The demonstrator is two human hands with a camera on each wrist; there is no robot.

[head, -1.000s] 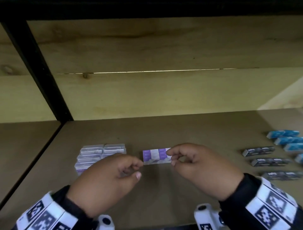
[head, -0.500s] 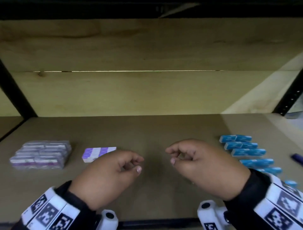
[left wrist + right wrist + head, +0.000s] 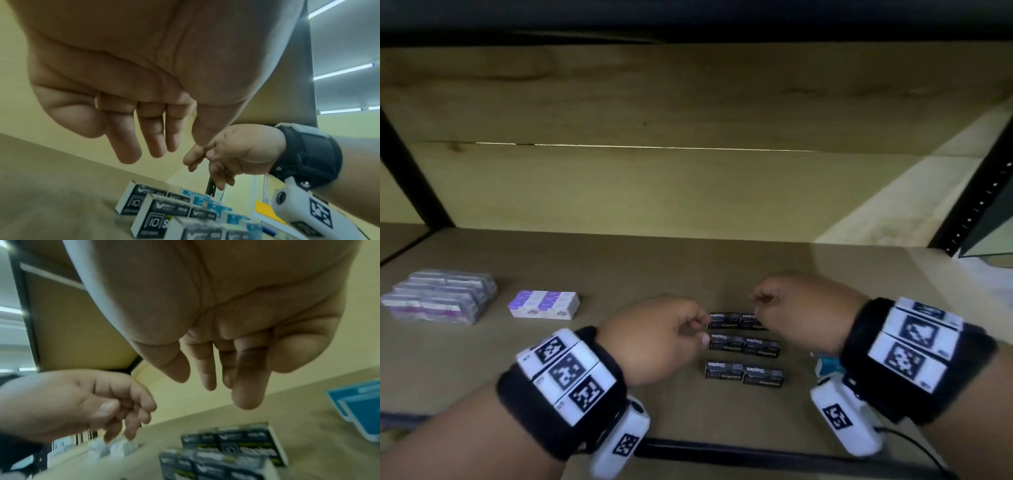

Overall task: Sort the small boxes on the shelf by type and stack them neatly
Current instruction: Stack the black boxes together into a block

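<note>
Several black staple boxes (image 3: pixel 744 347) lie in three short rows on the shelf board (image 3: pixel 619 394). My left hand (image 3: pixel 697 329) hangs at the left end of the far row. My right hand (image 3: pixel 758 303) hangs over that row's right half. Both hands have loosely curled fingers and hold nothing. In the left wrist view my left hand's fingers (image 3: pixel 131 146) hang above the black boxes (image 3: pixel 156 211), apart from them. In the right wrist view my right hand (image 3: pixel 216 379) is also clear above the black boxes (image 3: pixel 236 451). A single purple-and-white box (image 3: pixel 543 305) lies to the left.
A stack of purple-and-white boxes (image 3: pixel 438 296) sits at the far left. Blue boxes (image 3: pixel 359 410) lie right of the black ones, mostly hidden under my right wrist in the head view. Black shelf posts (image 3: pixel 976 192) stand at both sides, with the wooden back wall behind.
My right hand let go of the purple-and-white box, which now lies beside the stack. Both hands moved right and now hang over the black staple boxes.
</note>
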